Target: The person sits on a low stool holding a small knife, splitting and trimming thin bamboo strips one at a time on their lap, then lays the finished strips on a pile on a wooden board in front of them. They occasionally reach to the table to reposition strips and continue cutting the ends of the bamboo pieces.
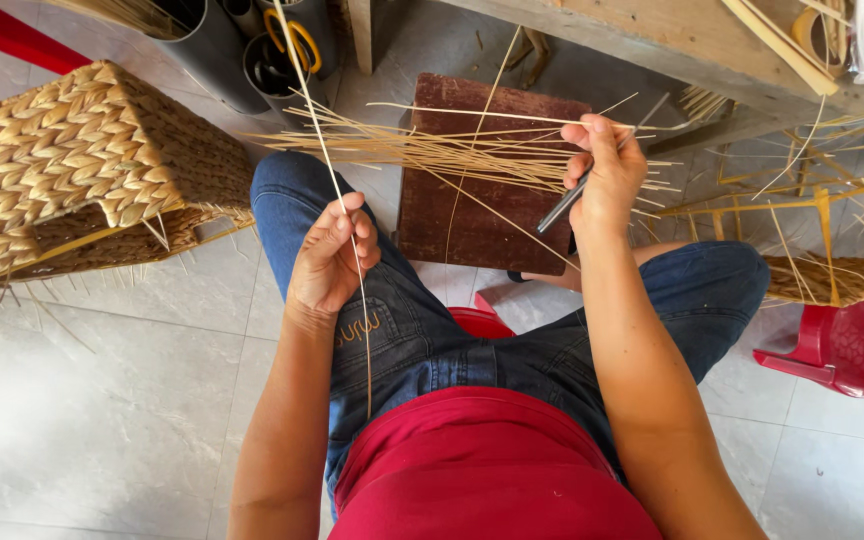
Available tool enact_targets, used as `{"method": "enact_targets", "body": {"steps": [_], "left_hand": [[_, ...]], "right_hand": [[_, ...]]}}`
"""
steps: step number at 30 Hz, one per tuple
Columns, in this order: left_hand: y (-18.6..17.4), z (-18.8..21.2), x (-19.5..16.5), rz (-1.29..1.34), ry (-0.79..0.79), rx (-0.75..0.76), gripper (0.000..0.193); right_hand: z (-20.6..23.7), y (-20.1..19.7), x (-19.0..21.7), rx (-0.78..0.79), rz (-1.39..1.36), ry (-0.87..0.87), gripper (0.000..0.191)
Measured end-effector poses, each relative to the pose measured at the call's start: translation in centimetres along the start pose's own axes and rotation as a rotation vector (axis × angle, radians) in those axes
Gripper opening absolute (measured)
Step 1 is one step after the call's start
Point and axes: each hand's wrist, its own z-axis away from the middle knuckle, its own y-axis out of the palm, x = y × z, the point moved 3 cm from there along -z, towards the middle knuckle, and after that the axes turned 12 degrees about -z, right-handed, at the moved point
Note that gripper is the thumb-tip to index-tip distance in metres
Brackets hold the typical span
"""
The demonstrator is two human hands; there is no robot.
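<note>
Head view, looking down over lap and knees. Left hand (pixel 330 258) closed around one long pale strip (pixel 355 262), grip pinched on it at mid-length; strip running from above the dark tubes down past the thigh, bowing slightly. Right hand (pixel 604 172) closed too, grip clamped on a slim dark-handled tool (pixel 563 207), thumb and forefinger also nipping the end of a thin sliver (pixel 472 114) drawn from the bundle of strips (pixel 432 150) lying across the dark red board (pixel 472 225) ahead of the knees. Judged light, springy, smooth-skinned; probably brittle if kinked, edges likely sharp enough to cut. Best held between fingertips near the middle to stop whipping, ends left free. Bundle loose, fanned, easily scattered. Floor of pale glossy tiles (pixel 102 400), hard and slick, stray slivers on it. Woven basket (pixel 72 165) on the left, just beside the knee, unfinished fringe at its lower edge. Dark tubes (pixel 242 50) at top holding more strips and yellow-handled scissors (pixel 297 35). Wooden desk (pixel 672 35) at top right, edge overhanging. Bamboo frame (pixel 822 200) and red plastic stool (pixel 842 345) on the right. Quarters close, work hemmed in on three sides.
</note>
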Motion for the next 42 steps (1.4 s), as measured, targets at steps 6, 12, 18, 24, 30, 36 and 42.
{"method": "enact_targets", "body": {"steps": [6, 12, 18, 24, 30, 36, 42], "left_hand": [[-0.1, 0.0, 0.2, 0.067, 0.020, 0.033, 0.027], [-0.3, -0.3, 0.2, 0.166, 0.014, 0.082, 0.021], [-0.2, -0.4, -0.4, 0.234, 0.039, 0.186, 0.021], [-0.7, -0.2, -1.2, 0.259, 0.007, 0.197, 0.021], [-1.3, -0.2, -1.5, 0.296, 0.018, 0.226, 0.021], [-1.7, -0.2, -1.4, 0.295, 0.015, 0.213, 0.021], [-1.3, -0.6, -0.8, 0.189, -0.065, 0.105, 0.023]], "right_hand": [[-2.2, 3.6, -0.6, 0.041, 0.098, -0.064, 0.012], [-2.4, 11.8, -1.1, 0.245, 0.271, -0.286, 0.013], [-3.0, 23.8, -4.1, 0.473, 0.362, -0.576, 0.009], [-5.0, 32.6, -9.8, 0.613, 0.513, -0.895, 0.005], [-8.5, 35.7, -15.7, 0.472, 1.112, -0.942, 0.015], [-6.9, 31.1, -16.7, 0.606, 0.855, -0.138, 0.021], [2.7, 22.5, -11.5, 0.650, 0.528, 0.194, 0.030]]}}
